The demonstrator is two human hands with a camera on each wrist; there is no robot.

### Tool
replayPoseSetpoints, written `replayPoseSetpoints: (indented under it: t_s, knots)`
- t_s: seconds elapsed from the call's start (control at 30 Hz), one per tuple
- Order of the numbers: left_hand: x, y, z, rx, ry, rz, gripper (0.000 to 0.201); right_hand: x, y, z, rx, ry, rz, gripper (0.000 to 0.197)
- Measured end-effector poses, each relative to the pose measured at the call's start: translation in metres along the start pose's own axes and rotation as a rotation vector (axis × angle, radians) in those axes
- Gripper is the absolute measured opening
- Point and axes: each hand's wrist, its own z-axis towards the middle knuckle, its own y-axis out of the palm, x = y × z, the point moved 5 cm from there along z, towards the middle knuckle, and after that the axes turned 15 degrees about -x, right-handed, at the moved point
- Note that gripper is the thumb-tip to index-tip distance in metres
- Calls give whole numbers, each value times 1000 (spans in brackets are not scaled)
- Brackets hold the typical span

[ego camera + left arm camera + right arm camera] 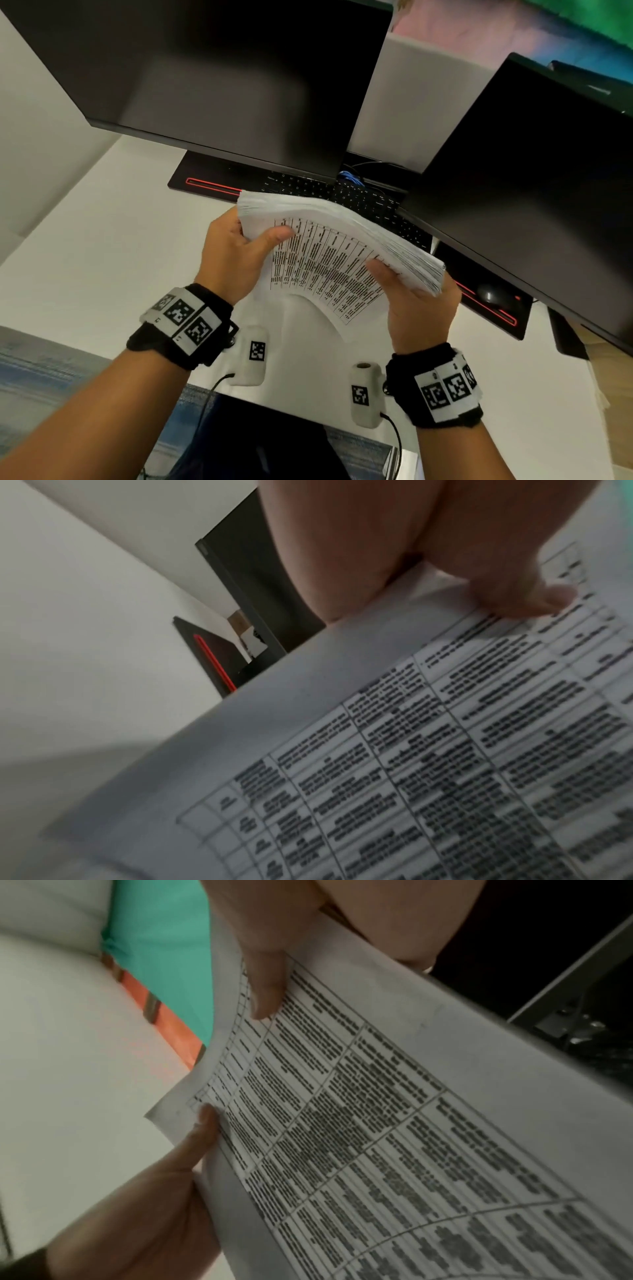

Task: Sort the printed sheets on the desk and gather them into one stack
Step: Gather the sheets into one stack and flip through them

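- Nearest: two small white camera pods with black square markers, one below each wrist – left pod (252, 356), right pod (365, 394); each trails a black cable toward the desk edge.
- Both wrists wear black bands carrying white marker tags.
- White desk (102, 246) under everything; bare surface to the left of the hands.
- Stack (329, 253) of printed sheets is off the desk, in the air between the two hands, tilted with its far edge up. Front sheet bears a ruled table of dense text, bowed outward toward the camera.
- Left hand (233, 253) grips the stack's left end: thumb (534, 599) pressed flat on the printed face, fingers curled behind, out of sight.
- Right hand (411, 305) grips the right end: thumb (263, 988) on the front sheet, fingers wrapped behind the thick edge.
- Just behind the stack: black keyboard (346, 195) on a black mat with a red stripe (212, 186); the stack hides its middle.
- Mouse (493, 294) on the mat, right of the right hand.
- Farthest: two dark monitors, left (205, 75) and right (534, 178), overhanging keyboard and mat.
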Motion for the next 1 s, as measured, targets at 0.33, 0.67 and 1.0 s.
replayPoseSetpoints:
  t_s: [0.33,0.67,1.0]
  knots:
    - [21,1,-22,189,146,-153,43,-9,6,-8,19,-103,35,28]
    - [28,7,-26,230,148,-186,38,-13,5,-11,211,-4,241,26]
    - [-2,5,-28,-5,9,-240,63,5,5,-15,45,102,145,43]
